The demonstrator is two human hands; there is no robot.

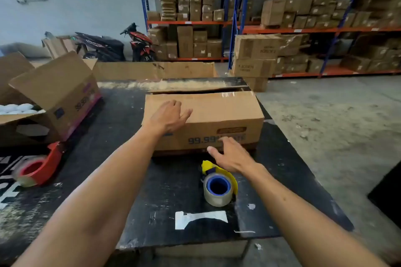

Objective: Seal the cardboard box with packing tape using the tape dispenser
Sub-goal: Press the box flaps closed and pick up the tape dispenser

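- The left hand [168, 118] is lying palm-down on the cardboard box [217, 114], grip spread flat, clasping nothing.
- The right hand [231, 156] is hovering just above the yellow tape dispenser [218, 188], grip spread and empty.
- A red tape dispenser [38, 168] and an open box [58, 93] are sitting at the left of the black desk [112, 136].
- The closed box is sitting mid-desk, clear tape shining near its far right corner.

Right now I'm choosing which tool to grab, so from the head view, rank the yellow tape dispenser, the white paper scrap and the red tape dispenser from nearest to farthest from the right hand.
1. Yellow tape dispenser: just under the right hand.
2. White paper scrap: nearer the table's front edge.
3. Red tape dispenser: far left.
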